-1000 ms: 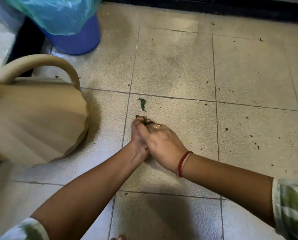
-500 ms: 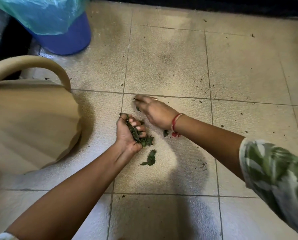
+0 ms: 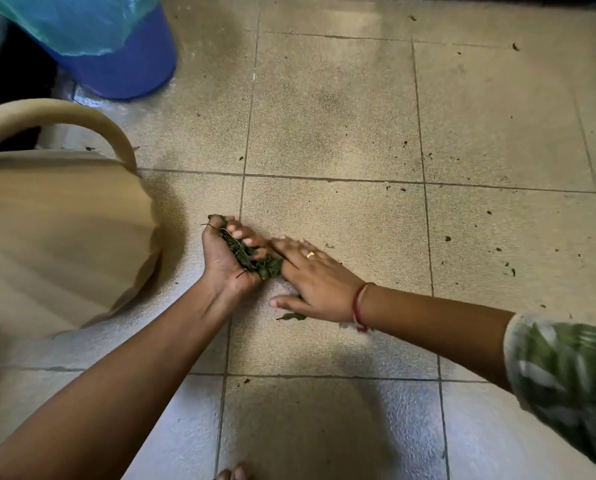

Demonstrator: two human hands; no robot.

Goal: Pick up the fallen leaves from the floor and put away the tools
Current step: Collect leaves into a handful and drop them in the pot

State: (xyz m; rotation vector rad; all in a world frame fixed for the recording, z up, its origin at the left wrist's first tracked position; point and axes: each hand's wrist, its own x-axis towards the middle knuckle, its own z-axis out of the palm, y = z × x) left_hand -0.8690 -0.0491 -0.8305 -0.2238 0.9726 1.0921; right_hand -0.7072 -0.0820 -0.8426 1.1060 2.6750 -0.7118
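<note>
left hand (image 3: 229, 261) cups a bunch of leaves (image 3: 251, 259); right hand (image 3: 319, 289) lies spread flat, its thumb nearest the loose leaf (image 3: 292, 317) underneath.

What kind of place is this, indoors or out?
Probably a tiled home floor by a doorway or balcony, though I can't be sure. Clues: beige floor tiles flecked with plant debris, a blue bin with a plastic liner, and a tan ribbed pot with a handle.

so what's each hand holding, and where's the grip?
Left hand cups a bunch of leaves in its palm. Right hand lies flat over a floor leaf, gripping nothing.
</note>
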